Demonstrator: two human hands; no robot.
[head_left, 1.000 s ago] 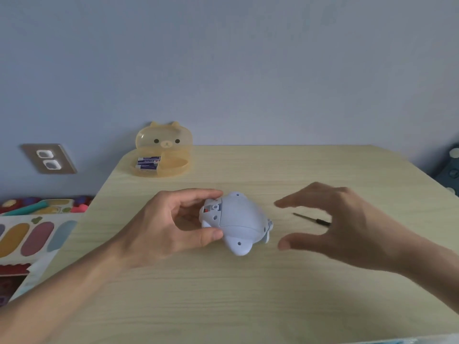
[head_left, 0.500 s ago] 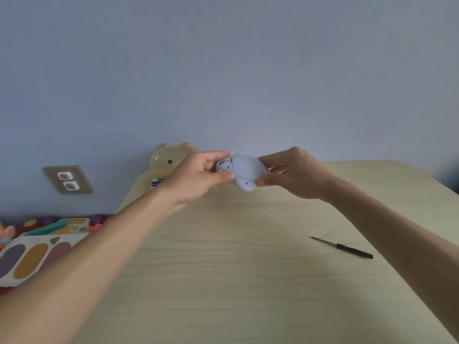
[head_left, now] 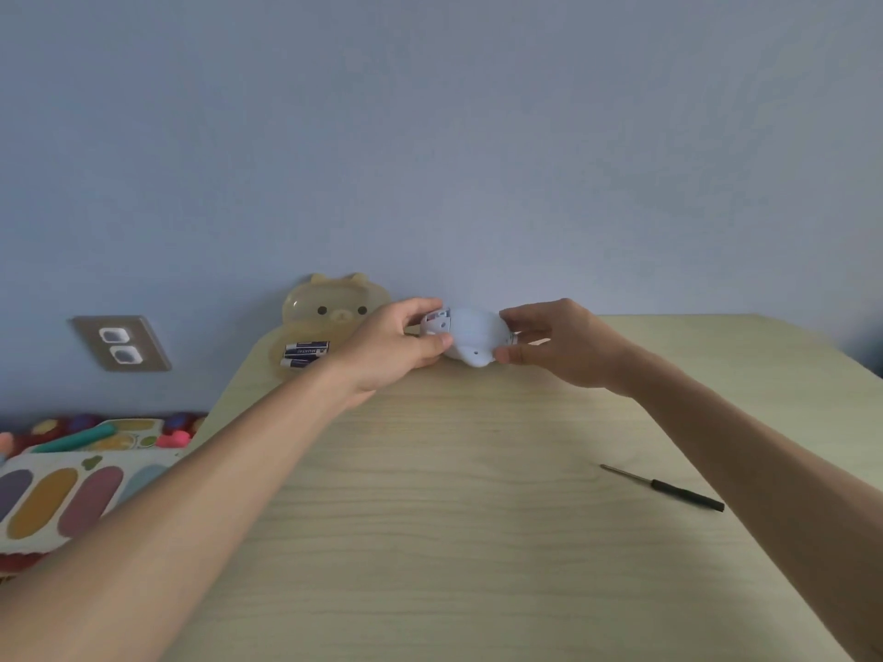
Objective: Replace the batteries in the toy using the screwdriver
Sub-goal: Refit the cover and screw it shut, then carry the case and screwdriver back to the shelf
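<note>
A pale blue rounded toy (head_left: 470,339) is held up at arm's length above the far part of the wooden table (head_left: 478,518). My left hand (head_left: 396,348) grips its left end, where an opening with small parts shows. My right hand (head_left: 559,346) pinches its right end between thumb and fingers. A thin screwdriver (head_left: 664,488) with a black handle lies on the table at the right, apart from both hands. Dark batteries (head_left: 306,354) lie in a yellow bear-shaped box (head_left: 329,308) at the back left of the table.
A wall socket plate (head_left: 119,344) is on the blue wall at the left. Colourful toys and a patterned board (head_left: 62,489) lie on the floor left of the table. The wall stands right behind the table's far edge.
One second ago the toy lay on the table under my left hand. Both hands took hold of it and lifted it up and away; since half a second ago the hold is much the same.
</note>
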